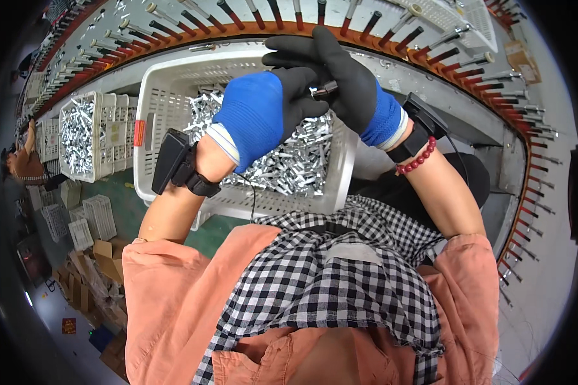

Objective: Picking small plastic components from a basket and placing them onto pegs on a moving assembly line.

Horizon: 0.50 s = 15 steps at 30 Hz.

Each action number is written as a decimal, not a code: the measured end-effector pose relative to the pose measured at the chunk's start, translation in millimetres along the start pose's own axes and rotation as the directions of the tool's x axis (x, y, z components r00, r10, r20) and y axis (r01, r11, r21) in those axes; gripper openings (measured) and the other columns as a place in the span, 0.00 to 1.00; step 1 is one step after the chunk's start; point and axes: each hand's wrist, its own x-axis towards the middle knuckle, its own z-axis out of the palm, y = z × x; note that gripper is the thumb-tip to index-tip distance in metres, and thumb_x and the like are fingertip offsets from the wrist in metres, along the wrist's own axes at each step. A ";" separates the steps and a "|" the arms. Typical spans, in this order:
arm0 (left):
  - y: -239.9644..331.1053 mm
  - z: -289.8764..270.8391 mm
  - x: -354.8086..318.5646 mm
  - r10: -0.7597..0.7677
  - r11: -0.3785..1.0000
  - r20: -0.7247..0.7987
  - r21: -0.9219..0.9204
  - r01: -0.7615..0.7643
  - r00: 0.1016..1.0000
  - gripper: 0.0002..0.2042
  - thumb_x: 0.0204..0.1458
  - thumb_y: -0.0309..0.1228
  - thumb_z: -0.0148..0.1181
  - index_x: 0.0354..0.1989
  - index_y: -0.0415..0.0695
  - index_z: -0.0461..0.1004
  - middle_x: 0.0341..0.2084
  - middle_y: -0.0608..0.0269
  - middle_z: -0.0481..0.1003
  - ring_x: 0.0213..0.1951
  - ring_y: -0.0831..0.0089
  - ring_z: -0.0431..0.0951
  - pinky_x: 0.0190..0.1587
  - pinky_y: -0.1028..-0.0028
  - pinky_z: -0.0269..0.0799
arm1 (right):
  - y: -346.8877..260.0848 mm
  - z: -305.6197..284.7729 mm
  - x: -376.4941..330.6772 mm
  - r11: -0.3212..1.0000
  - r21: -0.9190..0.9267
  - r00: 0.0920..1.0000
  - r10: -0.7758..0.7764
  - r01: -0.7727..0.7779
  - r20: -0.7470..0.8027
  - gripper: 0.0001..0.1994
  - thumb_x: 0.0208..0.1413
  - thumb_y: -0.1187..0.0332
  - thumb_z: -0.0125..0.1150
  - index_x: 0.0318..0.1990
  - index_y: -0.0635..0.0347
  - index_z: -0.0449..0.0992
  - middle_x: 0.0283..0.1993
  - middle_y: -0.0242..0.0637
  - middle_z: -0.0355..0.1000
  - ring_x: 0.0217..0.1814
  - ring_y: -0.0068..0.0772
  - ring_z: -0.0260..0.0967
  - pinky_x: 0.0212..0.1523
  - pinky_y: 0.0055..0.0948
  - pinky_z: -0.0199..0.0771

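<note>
My left hand (263, 106), in a blue and black work glove, is over the basket with its fingers closed around a small cylindrical metal part (325, 88). My right hand (347, 74), gloved the same way, meets it from the right. Its fingers stretch out to the left above the left hand, and its palm side is against the part's other end. The gloves hide much of the part. Below the hands, a white plastic basket (237, 204) holds a heap of shiny silver metal parts (295, 163).
Beyond the basket a curved orange rail (263, 29) carries a row of upright pins. At left stands another basket of metal parts (77, 138). Cardboard boxes (109, 256) and stacked white crates (98, 217) are on the floor. A co-worker (29, 160) is at far left.
</note>
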 end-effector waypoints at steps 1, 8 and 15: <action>-0.7 -4.9 -4.1 -0.005 1.000 -0.002 -0.006 0.005 1.000 0.18 0.53 0.43 0.70 0.48 0.48 0.83 0.33 0.50 0.82 0.35 0.52 0.84 0.37 0.60 0.78 | -1.0 6.0 -1.0 1.000 -0.002 1.000 0.008 -0.008 0.002 0.41 0.71 0.33 0.30 0.69 0.60 0.68 0.64 0.47 0.73 0.67 0.39 0.71 0.69 0.36 0.69; -3.5 -39.2 -23.8 -0.291 0.885 0.322 -0.267 0.381 0.901 0.20 0.55 0.38 0.70 0.52 0.38 0.81 0.35 0.55 0.83 0.36 0.75 0.81 0.42 0.73 0.76 | -2.6 33.3 3.0 0.997 0.070 0.990 0.009 -0.019 0.139 0.39 0.72 0.35 0.32 0.68 0.64 0.69 0.63 0.48 0.74 0.66 0.39 0.72 0.67 0.36 0.71; 8.1 -29.7 -42.2 -0.251 0.961 0.021 -0.117 0.252 0.968 0.20 0.54 0.38 0.71 0.52 0.40 0.81 0.35 0.54 0.84 0.35 0.70 0.84 0.39 0.70 0.77 | 0.0 59.8 2.9 0.944 0.324 0.997 0.072 -0.059 -0.027 0.41 0.72 0.36 0.31 0.68 0.68 0.66 0.66 0.51 0.71 0.67 0.42 0.71 0.70 0.37 0.69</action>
